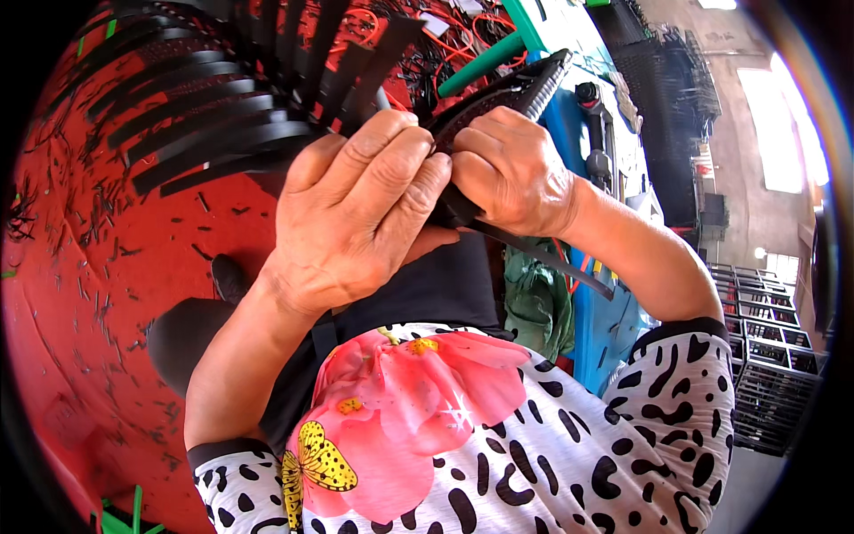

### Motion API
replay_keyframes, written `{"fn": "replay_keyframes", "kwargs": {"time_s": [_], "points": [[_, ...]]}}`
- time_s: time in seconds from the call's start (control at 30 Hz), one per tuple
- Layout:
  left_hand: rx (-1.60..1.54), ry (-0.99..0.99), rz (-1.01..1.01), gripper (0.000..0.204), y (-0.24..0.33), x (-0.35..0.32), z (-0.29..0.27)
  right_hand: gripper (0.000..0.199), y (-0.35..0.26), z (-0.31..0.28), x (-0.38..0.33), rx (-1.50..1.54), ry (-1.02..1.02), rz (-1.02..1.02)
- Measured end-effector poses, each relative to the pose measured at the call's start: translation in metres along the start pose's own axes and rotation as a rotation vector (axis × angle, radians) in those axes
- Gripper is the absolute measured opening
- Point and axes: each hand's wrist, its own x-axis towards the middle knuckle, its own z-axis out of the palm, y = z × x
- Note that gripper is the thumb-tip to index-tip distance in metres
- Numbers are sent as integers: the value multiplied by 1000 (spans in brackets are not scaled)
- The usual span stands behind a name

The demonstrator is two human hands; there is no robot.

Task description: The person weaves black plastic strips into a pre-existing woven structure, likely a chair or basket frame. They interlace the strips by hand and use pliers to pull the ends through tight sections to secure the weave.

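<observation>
A black woven plastic basket piece (507,93) with many loose black strips (213,116) fanning out to the left is held close under the camera. My left hand (356,214) grips the woven part from the left, fingers curled over it. On the right, my right hand (511,169) pinches the same piece, and a long black strip (551,262) trails down from under it. The middle of the weave is hidden behind both hands.
Below lies a red floor (71,294) littered with short black offcuts. A blue table (614,329) with a green leg (480,62) stands to the right, with orange cords (454,40) behind. Stacked black crates (774,374) fill the right side.
</observation>
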Motion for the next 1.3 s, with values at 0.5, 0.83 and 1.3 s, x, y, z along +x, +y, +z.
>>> {"fn": "replay_keyframes", "kwargs": {"time_s": [0.5, 0.83, 1.3], "points": [[43, 29, -27, 52, 5, 3, 9, 35, 3, -17, -8, 387, -95, 159], [95, 53, -80, 45, 11, 11, 16, 34, 6, 0, -16, 353, 144, 96], [151, 73, -62, 42, 9, 10, 20, 13, 0, -21, 7, 491, -147, 358]]}}
